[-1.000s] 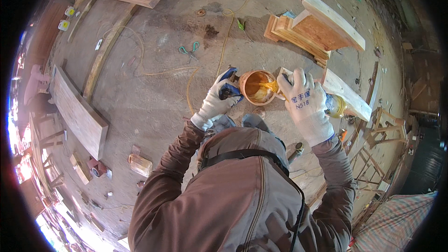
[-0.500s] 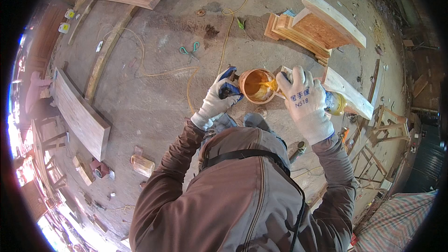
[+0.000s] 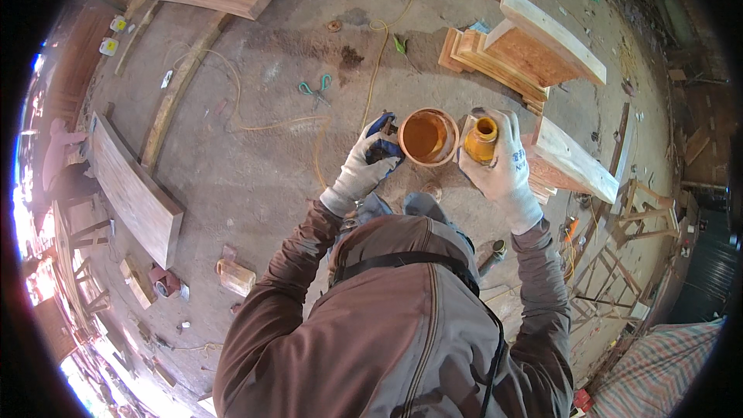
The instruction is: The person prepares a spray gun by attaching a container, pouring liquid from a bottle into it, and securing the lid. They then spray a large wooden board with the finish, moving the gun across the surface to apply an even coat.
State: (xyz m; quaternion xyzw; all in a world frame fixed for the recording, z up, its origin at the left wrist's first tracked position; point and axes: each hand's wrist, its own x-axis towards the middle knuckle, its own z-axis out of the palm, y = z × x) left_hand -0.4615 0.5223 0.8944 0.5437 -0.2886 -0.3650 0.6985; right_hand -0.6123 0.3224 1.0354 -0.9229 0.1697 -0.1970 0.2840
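Bottle [image 3: 481, 139] in right grip [image 3: 501, 170], beside cup [image 3: 428, 137], seemingly apart

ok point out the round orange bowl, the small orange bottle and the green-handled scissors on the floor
round orange bowl [image 3: 427, 136], head view, on the liquid inside it
small orange bottle [image 3: 481, 139], head view, on its body below the neck
green-handled scissors [image 3: 316, 87], head view, on the handles

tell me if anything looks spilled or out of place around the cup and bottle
No spill shows at the orange cup or yellow bottle. The oddities are a dark stain on the concrete and green-handled scissors lying loose by a yellow cord.
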